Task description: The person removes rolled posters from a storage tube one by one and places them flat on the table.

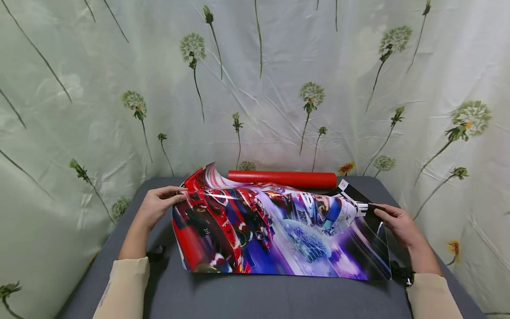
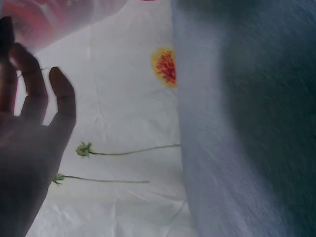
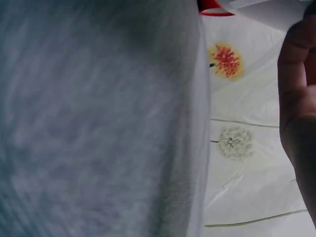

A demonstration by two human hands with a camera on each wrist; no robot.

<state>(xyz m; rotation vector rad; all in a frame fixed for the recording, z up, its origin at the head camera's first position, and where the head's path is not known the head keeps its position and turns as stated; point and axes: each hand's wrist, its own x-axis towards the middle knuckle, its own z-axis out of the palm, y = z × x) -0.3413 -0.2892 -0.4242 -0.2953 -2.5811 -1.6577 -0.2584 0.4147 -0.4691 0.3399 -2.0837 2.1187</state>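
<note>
A glossy poster (image 1: 255,239) printed with red racing cars and a driver in white is held up over the table, its sheet bent over along the top. My left hand (image 1: 157,206) pinches its upper left edge between thumb and fingers. At the upper right edge my right hand (image 1: 398,223) pinches the sheet's dark part. In the left wrist view the left hand's fingers (image 2: 34,89) show beside a pale, see-through-looking sheet corner. The right wrist view catches only part of the right hand (image 3: 298,98) at the edge, by the sheet's white underside (image 3: 266,12).
Behind the poster a red tube (image 1: 283,179) lies across the back of the table. Dark grey cloth covers the table (image 1: 247,299). A pale curtain (image 1: 255,88) with dandelion prints hangs right behind it and along both sides.
</note>
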